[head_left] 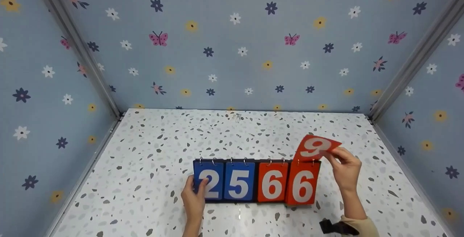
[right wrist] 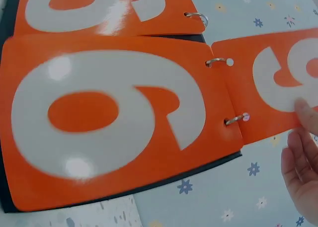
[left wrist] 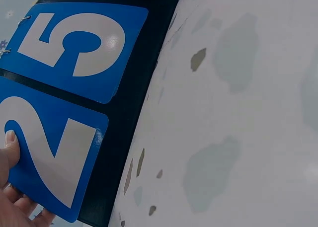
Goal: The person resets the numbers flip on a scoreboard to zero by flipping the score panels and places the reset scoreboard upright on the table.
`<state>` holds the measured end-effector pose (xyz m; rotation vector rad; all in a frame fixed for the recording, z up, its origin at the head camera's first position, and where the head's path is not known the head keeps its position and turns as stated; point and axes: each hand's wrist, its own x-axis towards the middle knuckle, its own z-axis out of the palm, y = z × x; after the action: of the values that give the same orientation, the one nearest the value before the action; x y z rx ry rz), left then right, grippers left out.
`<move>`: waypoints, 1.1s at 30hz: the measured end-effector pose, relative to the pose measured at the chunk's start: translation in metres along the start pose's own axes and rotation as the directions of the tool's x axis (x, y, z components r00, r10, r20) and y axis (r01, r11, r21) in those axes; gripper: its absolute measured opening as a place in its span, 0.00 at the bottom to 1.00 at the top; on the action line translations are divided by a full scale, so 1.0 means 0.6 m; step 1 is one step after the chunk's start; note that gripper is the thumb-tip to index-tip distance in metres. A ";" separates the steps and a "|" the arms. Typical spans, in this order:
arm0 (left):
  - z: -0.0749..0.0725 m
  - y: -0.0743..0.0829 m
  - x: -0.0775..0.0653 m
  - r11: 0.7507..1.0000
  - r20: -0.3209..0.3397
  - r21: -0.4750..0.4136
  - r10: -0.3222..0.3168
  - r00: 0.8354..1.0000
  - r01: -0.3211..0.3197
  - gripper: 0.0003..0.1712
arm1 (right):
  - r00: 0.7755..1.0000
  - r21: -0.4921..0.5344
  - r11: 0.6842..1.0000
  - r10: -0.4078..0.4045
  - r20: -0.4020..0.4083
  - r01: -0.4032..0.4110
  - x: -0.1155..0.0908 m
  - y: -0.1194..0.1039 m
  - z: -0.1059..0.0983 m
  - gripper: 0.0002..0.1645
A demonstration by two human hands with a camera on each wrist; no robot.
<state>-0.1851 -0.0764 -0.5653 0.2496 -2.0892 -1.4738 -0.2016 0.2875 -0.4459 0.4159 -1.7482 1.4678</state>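
A flip scoreboard point(head_left: 257, 182) stands on the table, with two blue cards showing 2 and 5 at left and two red cards showing 6 and 6 at right. My left hand point(head_left: 194, 200) grips its left end, thumb on the blue 2 card point(left wrist: 54, 152) and fingers behind. At the far right, my right hand point(head_left: 347, 171) pinches a raised red card point(head_left: 314, 147) by its edge. That card hangs on its rings point(right wrist: 236, 119), swung up past the top edge, and its numeral reads as 9 in the head view. Below it lies the red 6 card point(right wrist: 134, 187).
The speckled white table point(head_left: 152, 139) runs back to a blue flowered wall point(head_left: 232, 74). Side panels with the same pattern and grey metal posts point(head_left: 78, 45) flank it. A black strap point(head_left: 339, 227) is on the right sleeve.
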 end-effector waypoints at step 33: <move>0.000 0.008 -0.001 0.998 0.015 0.020 -0.055 0.998 0.055 0.15 | 0.865 -0.349 0.825 0.497 0.072 -0.445 -0.001 0.200 -0.015 0.19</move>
<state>-0.1835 -0.0743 -0.5610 0.3065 -2.1254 -1.4922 -0.2806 0.3287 -0.5269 -0.0911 -2.2948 1.4631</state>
